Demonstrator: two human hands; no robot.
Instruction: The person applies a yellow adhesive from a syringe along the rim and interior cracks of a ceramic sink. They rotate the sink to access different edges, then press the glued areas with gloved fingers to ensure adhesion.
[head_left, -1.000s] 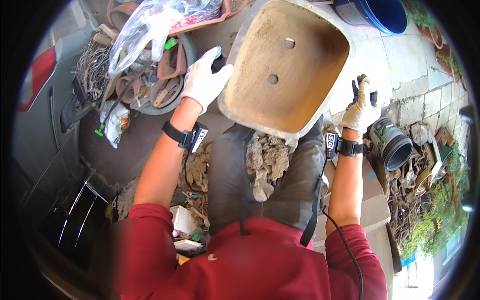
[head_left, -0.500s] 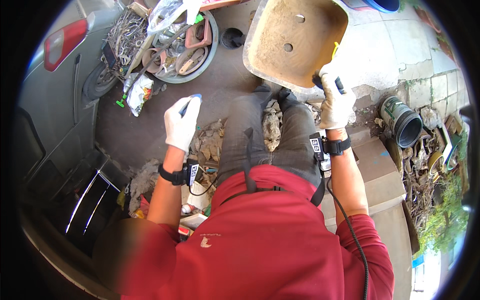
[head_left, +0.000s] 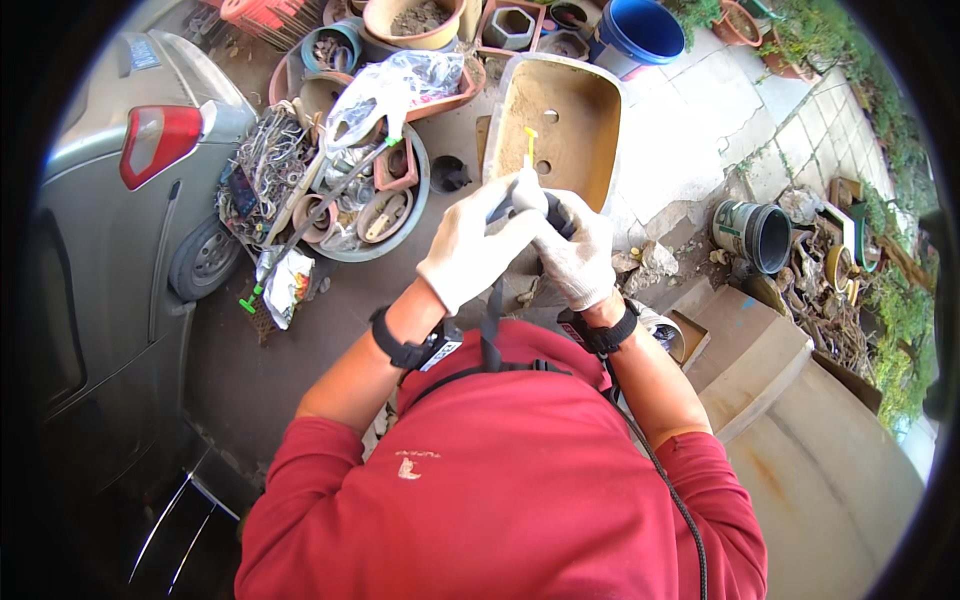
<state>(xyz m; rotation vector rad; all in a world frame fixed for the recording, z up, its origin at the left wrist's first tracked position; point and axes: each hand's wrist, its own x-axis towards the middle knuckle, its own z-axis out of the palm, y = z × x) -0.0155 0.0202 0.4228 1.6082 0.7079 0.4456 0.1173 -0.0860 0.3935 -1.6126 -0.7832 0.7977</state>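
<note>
My left hand [head_left: 474, 246] and my right hand [head_left: 580, 250], both in white gloves with dark palms, meet in front of my chest. My right hand is closed on a small tool with a yellow T-shaped tip [head_left: 531, 142]; its lower part is hidden by the gloves. The left fingers are closed against the right hand at the tool's base, and what they pinch cannot be made out. Just beyond the hands lies a tan rectangular planter [head_left: 590, 125] with two round holes in its bottom.
A grey car [head_left: 120, 230] stands to the left. Beside it, a round tub [head_left: 424, 170] holds pots and plastic. A blue bucket [head_left: 640, 35] is at the far side. A bucket on its side [head_left: 745, 235] lies among rubble to the right, near a brown board [head_left: 750, 345].
Both hands have come together from far apart, the right moving left with the yellow-tipped tool. The view has shifted, showing more pots at the far side.
</note>
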